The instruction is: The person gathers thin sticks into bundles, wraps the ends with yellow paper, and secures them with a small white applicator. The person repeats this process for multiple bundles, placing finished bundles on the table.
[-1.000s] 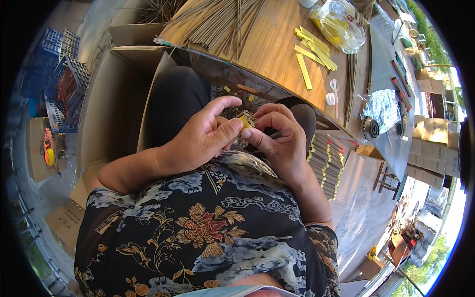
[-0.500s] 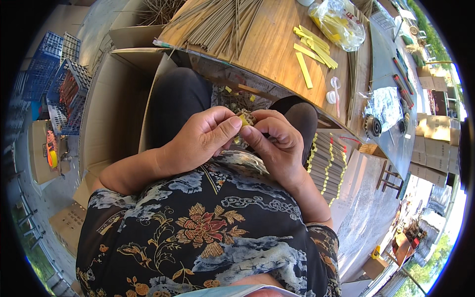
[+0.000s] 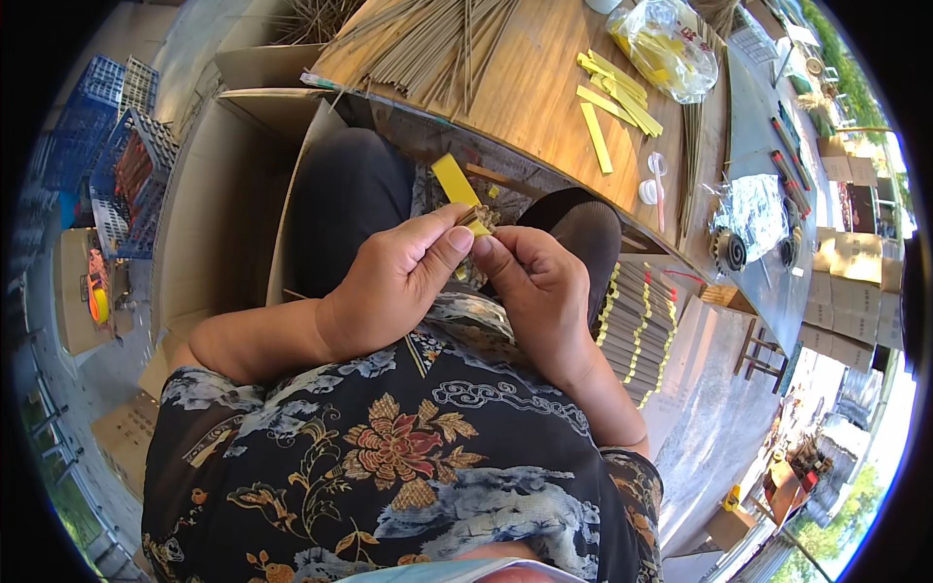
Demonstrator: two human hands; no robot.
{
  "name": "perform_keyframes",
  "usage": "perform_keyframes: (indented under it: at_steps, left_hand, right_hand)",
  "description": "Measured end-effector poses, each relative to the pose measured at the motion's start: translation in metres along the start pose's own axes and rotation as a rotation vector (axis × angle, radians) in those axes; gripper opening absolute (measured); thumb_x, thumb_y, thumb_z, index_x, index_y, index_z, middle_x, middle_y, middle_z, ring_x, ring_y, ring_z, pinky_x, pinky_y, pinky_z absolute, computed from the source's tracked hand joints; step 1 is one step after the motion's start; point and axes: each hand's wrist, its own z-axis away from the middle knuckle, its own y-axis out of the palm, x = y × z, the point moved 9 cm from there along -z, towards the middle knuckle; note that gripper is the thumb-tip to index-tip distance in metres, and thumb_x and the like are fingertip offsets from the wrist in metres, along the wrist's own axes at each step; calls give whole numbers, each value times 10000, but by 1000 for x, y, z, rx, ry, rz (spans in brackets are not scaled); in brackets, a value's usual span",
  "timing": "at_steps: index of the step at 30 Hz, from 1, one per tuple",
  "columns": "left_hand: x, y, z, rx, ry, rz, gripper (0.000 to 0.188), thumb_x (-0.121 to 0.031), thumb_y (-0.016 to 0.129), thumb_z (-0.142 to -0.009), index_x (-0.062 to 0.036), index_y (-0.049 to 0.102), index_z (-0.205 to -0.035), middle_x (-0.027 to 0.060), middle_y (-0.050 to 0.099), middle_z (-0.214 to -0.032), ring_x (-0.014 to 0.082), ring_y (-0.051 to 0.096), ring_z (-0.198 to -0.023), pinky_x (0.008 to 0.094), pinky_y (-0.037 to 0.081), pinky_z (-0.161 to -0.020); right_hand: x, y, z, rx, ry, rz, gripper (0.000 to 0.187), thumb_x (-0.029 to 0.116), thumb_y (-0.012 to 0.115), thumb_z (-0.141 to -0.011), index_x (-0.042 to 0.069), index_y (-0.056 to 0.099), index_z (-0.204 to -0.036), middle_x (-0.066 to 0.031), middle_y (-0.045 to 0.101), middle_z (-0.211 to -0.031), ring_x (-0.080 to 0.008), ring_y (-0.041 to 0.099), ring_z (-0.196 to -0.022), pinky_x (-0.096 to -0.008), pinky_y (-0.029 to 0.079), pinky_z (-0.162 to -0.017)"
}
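Plainly yellow, a strip (image 3: 453, 180) juts from the person's fingers

Flat, smooth and straight-edged, it slants up and leftward, above the lap, its free end near the table's edge. Its lower end meets a small brown bundle (image 3: 468, 220), mostly hidden, with yellow bent across it between the thumbs; whether that is the same piece, I cannot tell. The left hand (image 3: 394, 277) has thumb and forefinger clamped on the bundle; the right hand (image 3: 544, 291) pinches its other side, fingers together and curled. Beyond, the table (image 3: 535, 112) carries loose yellow pieces (image 3: 620, 97), thin brown sticks (image 3: 428, 68) and a clear bag (image 3: 666, 53) with yellow inside. Yellow-banded bundles (image 3: 637, 330) lie right of the knees; an open carton (image 3: 219, 209) stands at the left.
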Motion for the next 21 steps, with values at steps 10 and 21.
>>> perform_keyframes:
  at_steps: [10,21]
  left_hand:
    - [-1,8,3,122,91,-19,405,-187,381,-951,19,353,-1298,1,486,-754,45,425,-676,185,387,-612]
    - [1,30,7,378,-93,261,721,-247,455,-920,-112,-67,-1399,2,476,-717,42,418,-637,193,388,-592]
  right_hand:
    - [-20,22,2,288,166,-545,201,149,565,-868,-31,550,-958,-18,593,-847,-72,522,-761,-207,432,-683]
    - [-15,8,0,536,14,-341,248,166,680,-777,-3,583,-931,-30,543,-782,-84,513,-726,-233,428,-646]
